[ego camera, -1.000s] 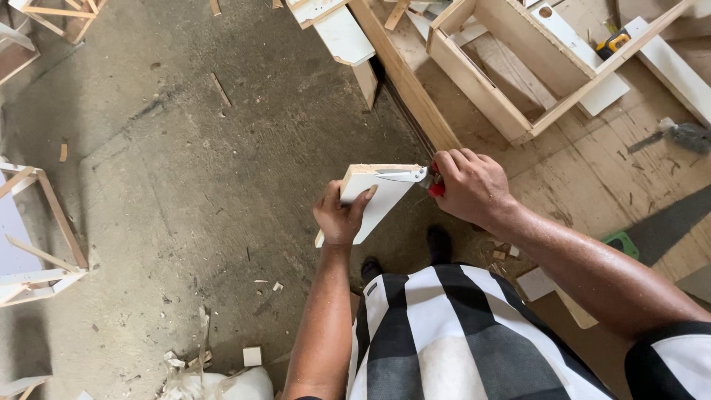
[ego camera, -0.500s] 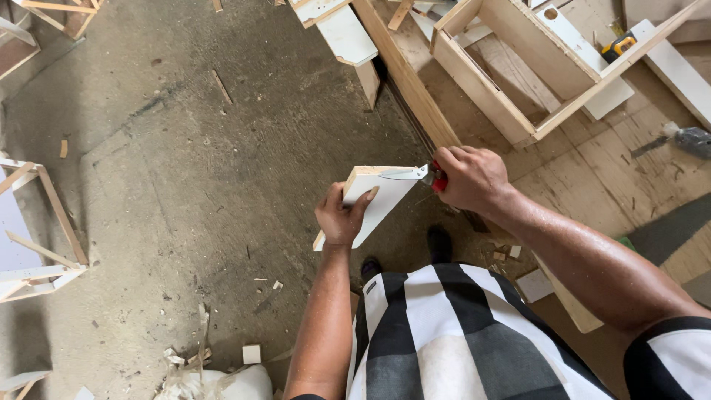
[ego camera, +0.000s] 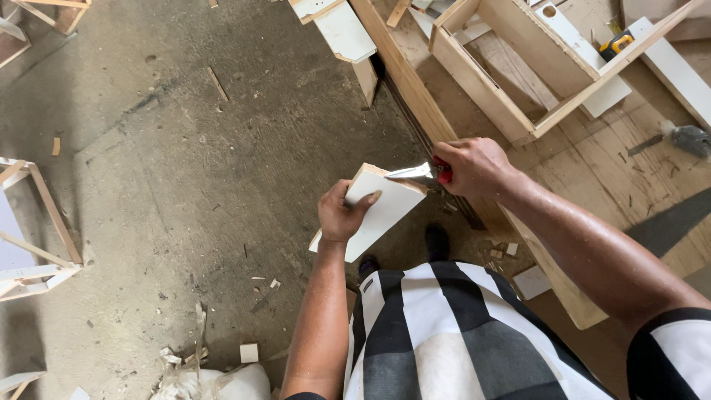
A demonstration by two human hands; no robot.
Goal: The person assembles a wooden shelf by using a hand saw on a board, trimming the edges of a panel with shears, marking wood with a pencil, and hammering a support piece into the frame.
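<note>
An open wooden box (ego camera: pixel 511 70) lies on the plywood floor (ego camera: pixel 592 170) at the top right. Inside it you can see a white strip (ego camera: pixel 574 52) and bare boards. A yellow tape measure (ego camera: pixel 616 44) sits just past its far side.

The left hand (ego camera: pixel 342 215) holds a white board (ego camera: pixel 378 211) up in the air over the concrete floor (ego camera: pixel 185 185). The thumb (ego camera: pixel 368 200) presses on the white face, and the other fingers wrap under the board, so they are hidden. The right hand (ego camera: pixel 474 164) is closed tight around a red-handled knife (ego camera: pixel 426 172). Its blade touches the top edge of the board, near the corner.

A long wooden plank (ego camera: pixel 415 104) runs just behind the hands. Wood scraps (ego camera: pixel 248 352) and a white bag (ego camera: pixel 222 381) lie on the concrete floor below. A wooden frame (ego camera: pixel 37 222) stands at the left edge.
</note>
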